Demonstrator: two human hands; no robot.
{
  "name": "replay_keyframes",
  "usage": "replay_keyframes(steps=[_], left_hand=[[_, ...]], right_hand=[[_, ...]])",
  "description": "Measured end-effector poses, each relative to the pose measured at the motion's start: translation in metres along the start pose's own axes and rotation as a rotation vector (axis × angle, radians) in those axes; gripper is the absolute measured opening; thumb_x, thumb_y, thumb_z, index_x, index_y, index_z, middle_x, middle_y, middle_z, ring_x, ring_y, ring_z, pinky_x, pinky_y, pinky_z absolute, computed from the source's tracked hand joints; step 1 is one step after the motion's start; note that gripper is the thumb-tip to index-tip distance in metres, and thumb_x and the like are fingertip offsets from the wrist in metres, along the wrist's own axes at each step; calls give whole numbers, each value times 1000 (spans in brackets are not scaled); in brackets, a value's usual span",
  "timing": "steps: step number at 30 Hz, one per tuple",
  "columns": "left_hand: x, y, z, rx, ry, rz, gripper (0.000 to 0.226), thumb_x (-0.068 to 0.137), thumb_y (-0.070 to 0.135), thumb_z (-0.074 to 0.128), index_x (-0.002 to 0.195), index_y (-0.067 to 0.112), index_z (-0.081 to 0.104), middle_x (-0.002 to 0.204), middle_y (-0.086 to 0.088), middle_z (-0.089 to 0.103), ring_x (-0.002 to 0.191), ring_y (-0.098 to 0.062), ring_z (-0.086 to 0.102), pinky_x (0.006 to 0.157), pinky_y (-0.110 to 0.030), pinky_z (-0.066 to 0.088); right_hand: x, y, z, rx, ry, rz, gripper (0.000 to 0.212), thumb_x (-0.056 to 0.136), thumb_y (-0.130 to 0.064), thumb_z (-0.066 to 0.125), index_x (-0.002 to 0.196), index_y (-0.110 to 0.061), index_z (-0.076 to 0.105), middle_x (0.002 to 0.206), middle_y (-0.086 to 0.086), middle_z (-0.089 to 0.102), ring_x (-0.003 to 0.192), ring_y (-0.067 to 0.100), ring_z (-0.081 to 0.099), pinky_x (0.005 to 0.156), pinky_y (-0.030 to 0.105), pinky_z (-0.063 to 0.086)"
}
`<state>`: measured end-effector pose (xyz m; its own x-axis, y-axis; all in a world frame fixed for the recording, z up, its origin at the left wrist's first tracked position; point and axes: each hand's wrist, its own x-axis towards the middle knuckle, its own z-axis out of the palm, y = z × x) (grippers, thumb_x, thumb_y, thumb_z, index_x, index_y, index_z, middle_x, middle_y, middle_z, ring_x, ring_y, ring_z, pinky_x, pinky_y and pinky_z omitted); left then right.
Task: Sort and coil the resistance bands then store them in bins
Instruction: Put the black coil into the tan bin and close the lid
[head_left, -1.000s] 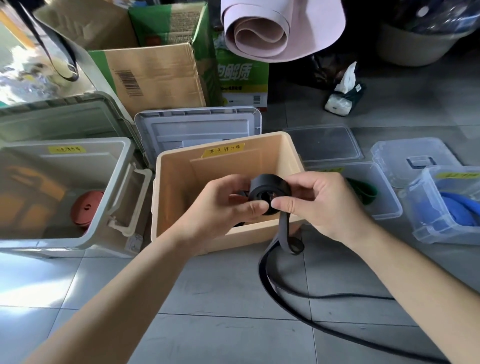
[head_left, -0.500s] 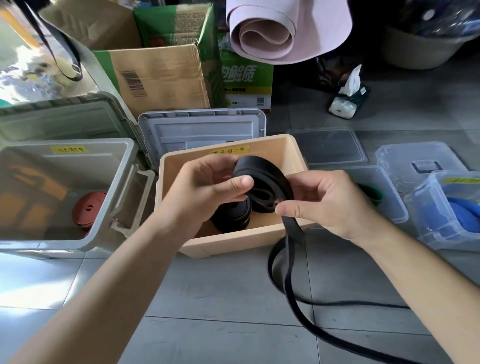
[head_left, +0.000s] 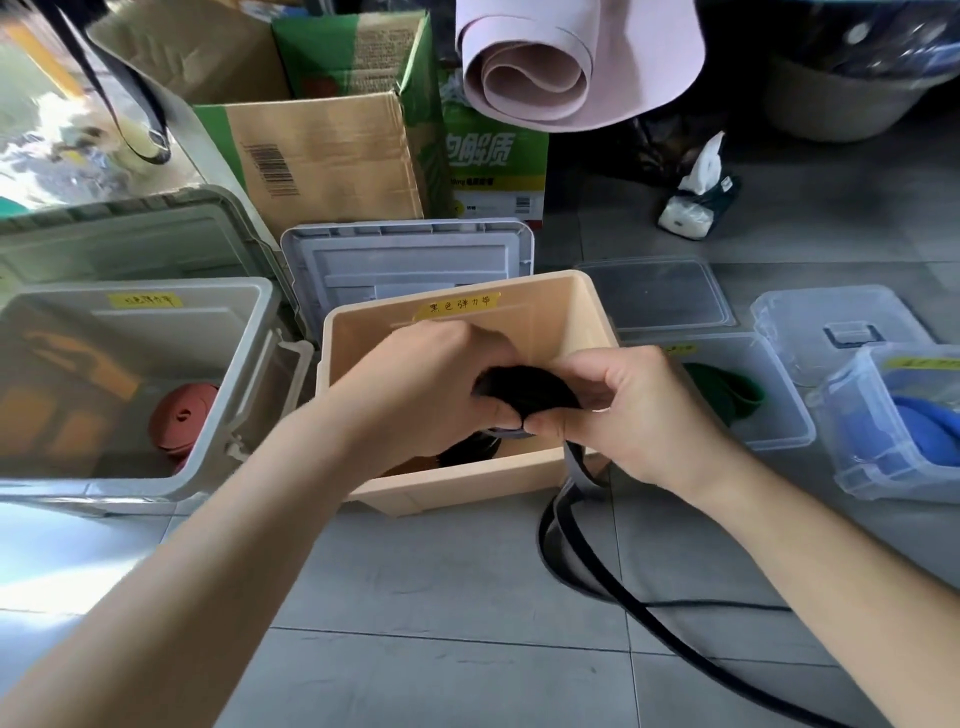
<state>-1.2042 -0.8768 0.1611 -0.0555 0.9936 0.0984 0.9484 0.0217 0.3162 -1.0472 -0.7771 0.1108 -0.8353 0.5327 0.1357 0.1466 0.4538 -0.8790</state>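
Pinching flat, matte-black band coil (head_left: 524, 391)

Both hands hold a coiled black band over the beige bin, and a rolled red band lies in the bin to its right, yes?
Nearly. In the head view the rolled red band lies in the grey bin to the left of the beige bin; the rest holds.

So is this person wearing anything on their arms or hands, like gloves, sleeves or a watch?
No. The left hand and right hand are bare, without gloves, and no rings show on the visible fingers. Both forearms are uncovered to the picture's edge: no sleeves, watch or wristband in view.
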Motion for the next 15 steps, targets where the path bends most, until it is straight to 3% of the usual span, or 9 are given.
replay_keyframes(steps=[3,5,8,11,13,15], left_hand=[[5,2,-19,-78,-2,-53,30,74,32,75,102,24,71,81,11,65,69,-9,52,61,-14,42],[5,-1,-36,-263,43,-142,27,72,25,78,99,23,72,80,11,69,71,-7,60,71,-22,51],[6,-6,-64,-586,166,-206,27,71,11,78,92,27,70,80,14,70,77,-7,64,81,-26,53],[9,-3,-90,-912,236,-197,25,66,18,72,90,23,66,77,11,72,74,-8,66,71,-24,56],[12,-1,-107,-1019,269,-208,26,67,20,68,94,19,66,76,9,73,71,-5,67,63,-18,53],[16,-4,-128,-1079,323,-220,29,71,21,67,99,15,66,79,6,73,73,-7,68,61,-17,53]], right_hand=[[4,-12,-12,244,22,60,33,59,-37,82,87,-49,69,89,-19,73,84,2,69,76,21,54],[9,-25,-26,290,-32,50,32,56,-39,79,87,-45,71,89,-15,74,83,4,70,75,18,53],[21,-47,-46,273,-145,80,24,65,-20,80,84,-32,72,84,-13,74,80,2,69,76,18,51],[32,-68,-65,410,-235,123,31,60,-12,77,90,-18,69,83,-5,75,81,8,70,74,17,53],[36,-79,-74,351,-309,172,36,59,-13,81,93,-15,68,82,-2,75,82,10,70,75,17,53],[36,-79,-78,44,-417,231,27,67,-16,84,89,-19,69,79,-9,73,81,6,68,77,13,51]])
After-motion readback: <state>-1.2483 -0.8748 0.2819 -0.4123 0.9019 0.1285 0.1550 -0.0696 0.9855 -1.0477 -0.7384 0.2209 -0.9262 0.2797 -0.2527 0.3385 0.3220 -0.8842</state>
